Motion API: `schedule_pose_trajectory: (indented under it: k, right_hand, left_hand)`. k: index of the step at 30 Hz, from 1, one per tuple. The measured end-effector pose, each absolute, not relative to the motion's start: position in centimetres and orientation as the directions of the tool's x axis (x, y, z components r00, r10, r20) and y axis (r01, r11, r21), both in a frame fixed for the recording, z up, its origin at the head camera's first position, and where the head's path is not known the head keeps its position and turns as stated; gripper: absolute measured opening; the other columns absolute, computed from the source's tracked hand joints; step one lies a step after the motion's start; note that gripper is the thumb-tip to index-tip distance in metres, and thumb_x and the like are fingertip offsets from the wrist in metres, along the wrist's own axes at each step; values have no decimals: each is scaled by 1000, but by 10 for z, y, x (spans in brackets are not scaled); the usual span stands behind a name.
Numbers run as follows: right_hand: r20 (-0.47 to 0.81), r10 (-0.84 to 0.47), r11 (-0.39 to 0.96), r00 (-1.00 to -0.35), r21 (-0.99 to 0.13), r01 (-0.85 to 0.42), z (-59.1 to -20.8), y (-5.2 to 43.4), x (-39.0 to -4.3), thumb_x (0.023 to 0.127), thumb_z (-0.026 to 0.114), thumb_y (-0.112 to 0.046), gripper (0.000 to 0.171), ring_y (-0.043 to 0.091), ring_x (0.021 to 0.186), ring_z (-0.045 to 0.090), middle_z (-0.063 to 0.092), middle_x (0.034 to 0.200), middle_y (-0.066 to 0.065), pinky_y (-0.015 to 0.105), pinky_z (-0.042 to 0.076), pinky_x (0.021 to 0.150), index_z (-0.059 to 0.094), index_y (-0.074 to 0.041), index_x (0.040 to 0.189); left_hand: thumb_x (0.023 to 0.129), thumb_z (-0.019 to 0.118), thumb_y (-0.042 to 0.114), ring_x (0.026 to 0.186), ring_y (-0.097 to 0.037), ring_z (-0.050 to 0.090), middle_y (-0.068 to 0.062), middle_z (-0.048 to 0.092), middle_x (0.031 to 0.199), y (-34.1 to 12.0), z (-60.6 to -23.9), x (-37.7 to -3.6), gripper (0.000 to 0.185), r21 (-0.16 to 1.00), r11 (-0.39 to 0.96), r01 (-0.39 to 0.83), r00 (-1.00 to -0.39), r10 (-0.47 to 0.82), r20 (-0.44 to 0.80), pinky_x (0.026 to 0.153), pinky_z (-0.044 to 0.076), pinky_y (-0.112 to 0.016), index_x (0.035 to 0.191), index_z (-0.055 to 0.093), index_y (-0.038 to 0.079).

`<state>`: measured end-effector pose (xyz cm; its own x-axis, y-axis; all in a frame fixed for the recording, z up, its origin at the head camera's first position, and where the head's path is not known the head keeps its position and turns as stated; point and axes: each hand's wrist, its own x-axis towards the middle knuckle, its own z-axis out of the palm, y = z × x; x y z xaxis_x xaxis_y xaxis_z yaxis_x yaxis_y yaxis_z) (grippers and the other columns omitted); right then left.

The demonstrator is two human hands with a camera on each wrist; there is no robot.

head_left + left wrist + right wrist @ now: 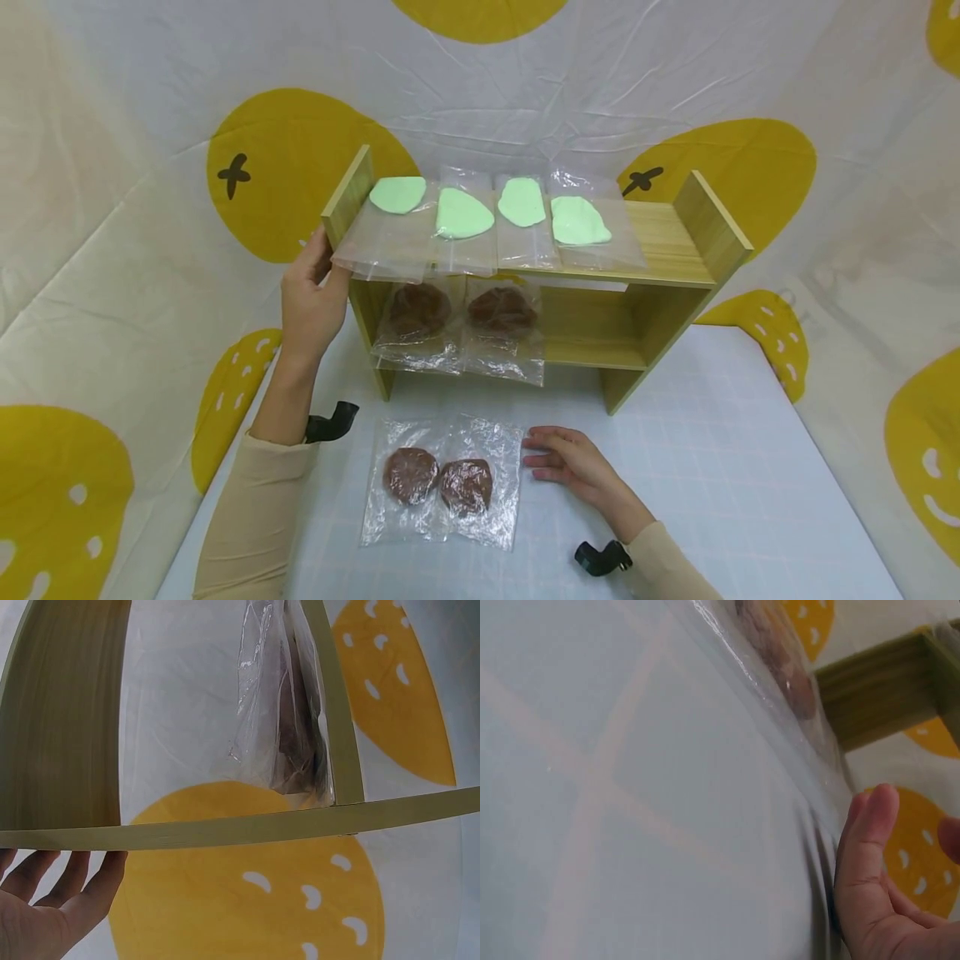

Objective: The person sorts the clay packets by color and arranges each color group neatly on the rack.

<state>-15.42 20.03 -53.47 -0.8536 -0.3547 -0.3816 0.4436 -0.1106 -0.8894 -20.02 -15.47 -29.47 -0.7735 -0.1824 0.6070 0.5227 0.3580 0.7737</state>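
A two-tier wooden shelf (660,242) stands on the table. Along its top board lie several clear plastic bags (390,246), each with a flat pale green piece (465,215). Two more bags with dark brown round pieces (420,312) hang over the lower board's front edge. My left hand (313,304) is at the shelf's left side panel; in the left wrist view its fingertips (112,862) meet the panel's edge. On the table in front, two clear bags (483,533) hold brown round pieces (410,475). Beside their right edge my right hand (573,467) has its fingers extended, holding nothing.
A pale checked cloth (720,467) covers the table. Light fabric with yellow smiling shapes (300,167) surrounds it at the back and sides. Black wrist mounts (333,422) sit on both forearms. The shelf's right side panel (712,221) rises above its top board.
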Motion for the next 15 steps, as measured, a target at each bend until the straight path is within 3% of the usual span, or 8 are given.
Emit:
schedule_pose_trajectory:
  k: [7,11,15]
  right_hand:
    - [-388,-405,-97,-828,-882,460,-536,196,-156,102,58,-19,47,29,100,68,64,123,19,35,58,79,50,13,135]
    - [-362,-438,12,-823,-918,397,-535,193,-156,102,59,-19,46,27,95,67,63,119,18,33,57,73,52,11,136]
    - [-334,-462,118,-822,-941,316,-533,190,-153,101,61,-19,49,30,97,67,62,122,21,38,58,74,49,6,141]
  left_hand:
    - [103,56,13,127,-23,55,-10,57,142,-153,-292,-199,44,772,363,522,-774,-177,607,108,42,-39,147,51,6]
    - [104,56,14,127,-24,55,-9,57,142,-154,-293,-198,44,775,360,519,-778,-176,603,108,42,-40,147,51,6]
    - [104,57,15,127,-23,55,-8,56,143,-158,-301,-205,45,778,358,516,-780,-178,599,108,42,-40,148,50,9]
